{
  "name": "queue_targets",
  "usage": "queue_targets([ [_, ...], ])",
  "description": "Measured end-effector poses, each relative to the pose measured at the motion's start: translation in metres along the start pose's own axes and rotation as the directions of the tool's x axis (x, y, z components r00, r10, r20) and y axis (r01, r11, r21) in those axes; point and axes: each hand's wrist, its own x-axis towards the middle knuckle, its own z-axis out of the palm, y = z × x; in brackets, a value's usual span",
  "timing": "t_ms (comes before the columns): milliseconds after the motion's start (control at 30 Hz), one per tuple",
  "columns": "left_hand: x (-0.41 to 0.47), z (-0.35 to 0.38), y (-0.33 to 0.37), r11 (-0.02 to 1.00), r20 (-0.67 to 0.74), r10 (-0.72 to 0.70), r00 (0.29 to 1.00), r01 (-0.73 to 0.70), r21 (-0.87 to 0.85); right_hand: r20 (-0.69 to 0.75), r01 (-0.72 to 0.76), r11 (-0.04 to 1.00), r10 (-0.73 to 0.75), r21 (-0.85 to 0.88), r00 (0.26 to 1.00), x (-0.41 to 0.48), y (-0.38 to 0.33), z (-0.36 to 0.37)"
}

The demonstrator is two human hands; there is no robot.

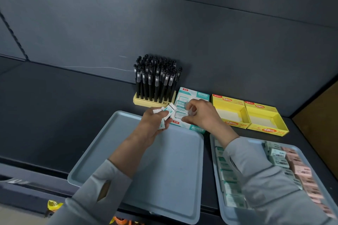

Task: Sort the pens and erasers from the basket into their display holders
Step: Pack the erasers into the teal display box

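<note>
1. Grey, both of them: two trays sat side by side on the dark shelf (54, 107), the left tray (164, 170) under the person's forearms.
2. The left hand (152, 126) was curled round a small bunch of teal-and-white erasers (168, 112), gripping them just above the left tray's far edge.
3. The right hand (203, 115) hung over the teal eraser box (193, 95) with its fingers bent down. Whether they pinched anything was too blurred to tell.
4. That hand hid much of the box's inside.
5. Behind, black pens (155, 78) stood upright and crowded in a pale yellow holder (146, 101), touching the teal box's left side.
6. Two open yellow boxes (248, 115) lay to the right.
7. The right tray (224, 215) carried rows of teal-wrapped erasers (226, 171) and pink ones (301, 171), partly covered by the grey sleeve (256, 179).
</note>
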Motion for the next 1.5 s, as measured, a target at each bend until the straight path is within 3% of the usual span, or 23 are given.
queue_targets([
  [167, -0.003, 0.001, 0.0, 1.0, 0.007, -0.018, 1.0, 0.018, -0.024, 0.036, -0.068, 0.997, 0.066, 0.046, 0.997, 0.003, 0.005, -0.004],
  [700, 0.0, -0.004, -0.002, 0.993, 0.003, -0.041, 0.999, 0.041, -0.112, 0.082, 0.039, 0.989, -0.051, 0.139, 0.995, 0.004, 0.008, -0.01],
  [900, 0.002, -0.004, -0.001, 0.992, -0.007, -0.046, 0.999, 0.045, -0.116, 0.024, 0.072, 0.996, -0.074, 0.048, 0.997, 0.005, 0.001, 0.003],
  [1100, 0.002, -0.005, -0.001, 0.992, 0.006, -0.051, 0.999, 0.051, -0.119, -0.059, -0.145, 0.976, 0.157, 0.163, 0.986, 0.015, 0.008, -0.004],
  [1167, 0.002, -0.005, -0.001, 0.993, 0.013, -0.048, 0.999, 0.049, -0.111, 0.031, -0.156, 0.977, 0.153, 0.145, 0.988, 0.021, 0.006, -0.002],
  [1267, 0.002, -0.005, -0.001, 0.992, 0.025, -0.043, 0.999, 0.045, -0.114, 0.116, -0.161, 0.953, 0.135, 0.258, 0.984, 0.023, 0.006, -0.002],
  [1500, 0.004, -0.007, 0.0, 0.996, 0.004, 0.029, 1.0, -0.029, -0.081, -0.015, -0.119, 0.944, 0.13, 0.306, 0.991, 0.019, 0.003, -0.01],
])
